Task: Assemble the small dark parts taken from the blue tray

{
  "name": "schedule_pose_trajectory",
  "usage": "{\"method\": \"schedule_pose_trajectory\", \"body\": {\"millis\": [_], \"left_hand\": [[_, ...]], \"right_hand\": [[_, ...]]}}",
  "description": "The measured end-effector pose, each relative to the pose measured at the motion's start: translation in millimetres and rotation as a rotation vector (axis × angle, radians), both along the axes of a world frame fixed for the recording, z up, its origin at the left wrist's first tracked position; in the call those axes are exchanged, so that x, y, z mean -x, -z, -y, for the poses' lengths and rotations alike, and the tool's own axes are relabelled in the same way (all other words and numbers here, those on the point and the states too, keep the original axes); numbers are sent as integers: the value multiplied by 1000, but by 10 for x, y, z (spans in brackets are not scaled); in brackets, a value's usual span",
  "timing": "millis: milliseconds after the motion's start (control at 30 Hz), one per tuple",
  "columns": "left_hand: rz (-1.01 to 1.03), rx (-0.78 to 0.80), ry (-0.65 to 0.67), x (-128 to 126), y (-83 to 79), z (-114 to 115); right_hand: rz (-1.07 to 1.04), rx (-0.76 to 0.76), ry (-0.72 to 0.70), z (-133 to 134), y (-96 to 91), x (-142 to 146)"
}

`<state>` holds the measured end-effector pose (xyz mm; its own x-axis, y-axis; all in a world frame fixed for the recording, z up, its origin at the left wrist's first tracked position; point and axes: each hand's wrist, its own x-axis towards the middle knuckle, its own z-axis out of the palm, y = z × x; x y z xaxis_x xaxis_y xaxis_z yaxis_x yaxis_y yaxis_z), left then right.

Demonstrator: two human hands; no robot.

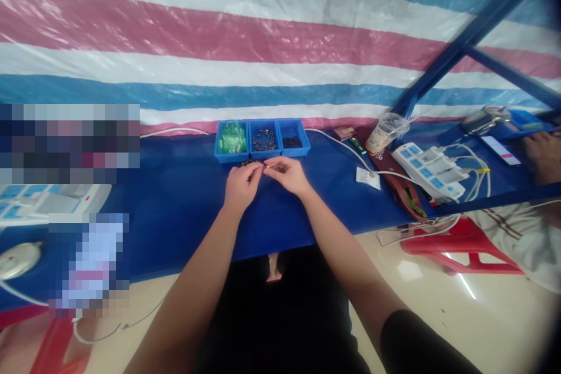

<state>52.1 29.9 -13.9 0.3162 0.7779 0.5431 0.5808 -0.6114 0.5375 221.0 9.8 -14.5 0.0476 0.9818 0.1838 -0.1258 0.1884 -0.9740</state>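
My left hand and my right hand meet over the blue table, fingers pinched together on a small metal part held between them. Just beyond the hands stand three small blue bins: the left bin holds green pieces, the middle bin holds small metal parts, the right bin holds small dark parts. A few loose dark parts lie on the table in front of the bins.
A white power strip with plugs and cables lies at the right, beside a plastic cup and a small white packet. Another person's hand rests at the far right. A red stool stands below. A striped tarp hangs behind.
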Motion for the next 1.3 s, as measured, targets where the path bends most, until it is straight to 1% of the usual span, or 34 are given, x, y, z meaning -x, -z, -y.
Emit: {"method": "schedule_pose_trajectory", "body": {"millis": [233, 500, 700, 833, 1100, 1167, 1300], "left_hand": [[-36, 5, 13, 1, -3, -11], [10, 28, -45, -4, -24, 14], [17, -5, -38, -3, 16, 6], [21, -31, -43, -3, 32, 4], [-7, 3, -59, -12, 9, 11], [-17, 11, -53, -8, 20, 7], [-23, 11, -24, 7, 36, 0]], "right_hand": [[27, 6, 12, -9, -25, -3], [5, 31, 9, -17, -20, 1], [-5, 18, 19, -8, -12, -13], [3, 8, -19, -7, 7, -26], [8, 17, -17, 5, -10, -1], [42, 0, -19, 15, -28, -3], [166, -96, -7, 22, -53, -24]]}}
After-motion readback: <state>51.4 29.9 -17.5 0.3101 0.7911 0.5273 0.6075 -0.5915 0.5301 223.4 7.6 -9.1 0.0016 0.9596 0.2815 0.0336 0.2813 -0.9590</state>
